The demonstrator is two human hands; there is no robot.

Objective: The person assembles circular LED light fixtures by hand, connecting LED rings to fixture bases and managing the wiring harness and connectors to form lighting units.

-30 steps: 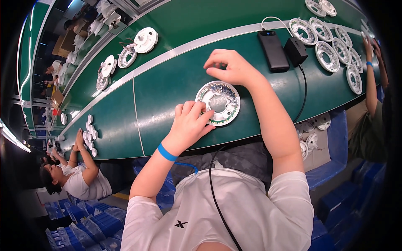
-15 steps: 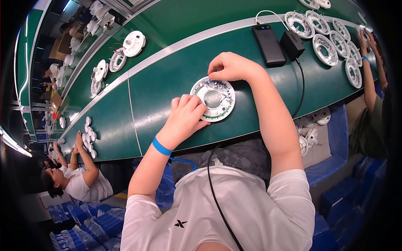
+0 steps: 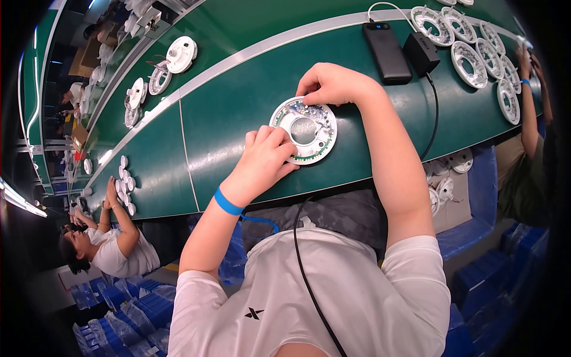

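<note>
A white ring-shaped housing [image 3: 320,149] lies on the green workbench in front of me, with a ring circuit board of small components inside and a round opening in its middle. My left hand [image 3: 269,153], with a blue band at the wrist, grips the ring's lower left side, fingers curled over the rim and thumb at its lower edge. At the far rim, my right hand [image 3: 333,86] is bent inward, thumb and index finger closed on the ring's edge. Whether the right fingertips also hold some small part is hidden.
Right of my hands lie a black power bank [image 3: 386,52] and a black adapter [image 3: 422,53] with a cable. Several similar rings [image 3: 468,64] lie beyond them. White round units [image 3: 181,55] sit far left. Co-workers' hands [image 3: 112,193] are at both sides.
The view has shifted slightly. Both hands stay on the ring; the right thumb now lies further over the rim, and its fingers have moved a little.
</note>
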